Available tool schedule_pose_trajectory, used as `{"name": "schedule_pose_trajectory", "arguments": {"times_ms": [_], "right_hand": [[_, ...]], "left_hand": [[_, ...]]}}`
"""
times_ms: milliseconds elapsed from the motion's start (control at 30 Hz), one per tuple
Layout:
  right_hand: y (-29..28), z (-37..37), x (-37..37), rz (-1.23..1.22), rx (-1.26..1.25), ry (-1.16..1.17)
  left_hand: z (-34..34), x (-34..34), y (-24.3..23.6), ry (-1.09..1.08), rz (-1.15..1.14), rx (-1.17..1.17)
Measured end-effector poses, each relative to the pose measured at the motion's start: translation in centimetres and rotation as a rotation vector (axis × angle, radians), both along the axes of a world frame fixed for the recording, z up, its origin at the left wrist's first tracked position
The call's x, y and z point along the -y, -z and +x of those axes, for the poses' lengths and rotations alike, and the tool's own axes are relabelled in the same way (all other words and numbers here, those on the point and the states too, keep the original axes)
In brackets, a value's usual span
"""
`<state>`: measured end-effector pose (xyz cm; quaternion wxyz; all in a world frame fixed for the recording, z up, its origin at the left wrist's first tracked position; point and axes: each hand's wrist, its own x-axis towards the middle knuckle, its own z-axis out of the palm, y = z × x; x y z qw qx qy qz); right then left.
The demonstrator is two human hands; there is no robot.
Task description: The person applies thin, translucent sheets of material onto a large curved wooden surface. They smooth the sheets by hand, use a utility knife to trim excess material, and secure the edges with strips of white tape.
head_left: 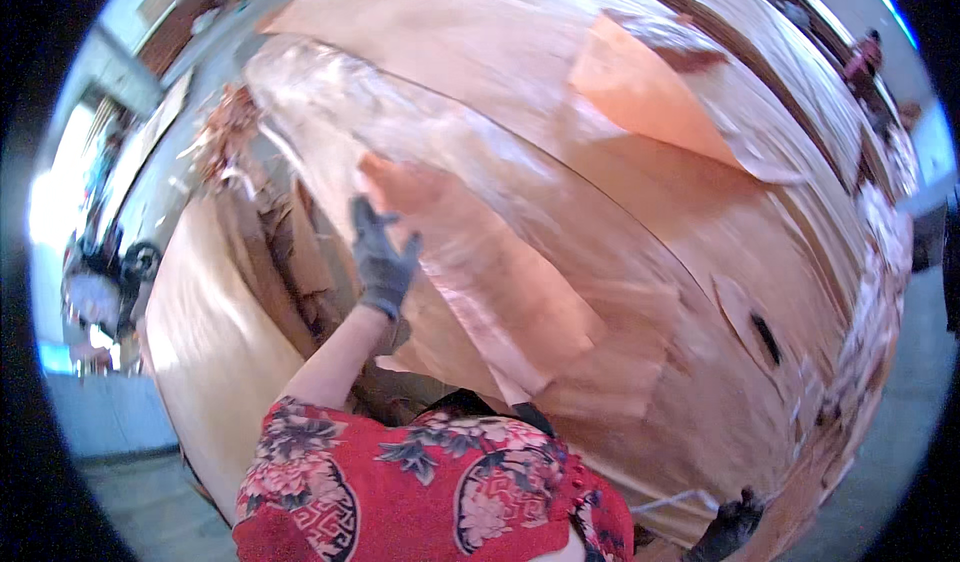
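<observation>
My left hand (384,262), in a grey glove, lies with spread fingers at the left edge of a narrow, orange-toned wood veneer piece (500,272). That piece rests on a broad stack of thin tan veneer sheets (450,72). My right hand (732,527), in a dark glove, is low at the right, by the near edge of the stack. Its fingers are too dark and blurred to make out. A pale cord or strip (672,502) runs close to it.
Another orange veneer piece (650,97) lies curled on the far part of the stack. A slim black object (766,338) sits at the right. Bent sheets (215,292) hang at the left, near torn scraps (225,132). A person (865,57) is far right.
</observation>
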<state>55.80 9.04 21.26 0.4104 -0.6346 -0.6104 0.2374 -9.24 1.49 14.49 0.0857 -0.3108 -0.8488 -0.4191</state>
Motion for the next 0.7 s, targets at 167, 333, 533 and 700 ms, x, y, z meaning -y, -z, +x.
{"name": "schedule_pose_trajectory", "arguments": {"times_ms": [167,333,533,700], "right_hand": [[-3.4,-9.0,-2.0,-0.358,-0.607,0.094],[-4.0,-16.0,-4.8,-0.084,-0.206,0.006],[1.5,-10.5,-6.1,-0.207,-0.521,-0.037],[1.2,-11.6,-6.8,-0.254,-0.679,-0.003]], "left_hand": [[-10.6,3.2,5.6,-0.759,-0.356,0.389],[-12.2,0.0,9.0,-0.583,-0.257,0.473],[-15.3,-2.5,9.5,-0.497,-0.625,0.313],[-6.3,-8.3,2.1,-0.027,-0.373,-0.284]]}}
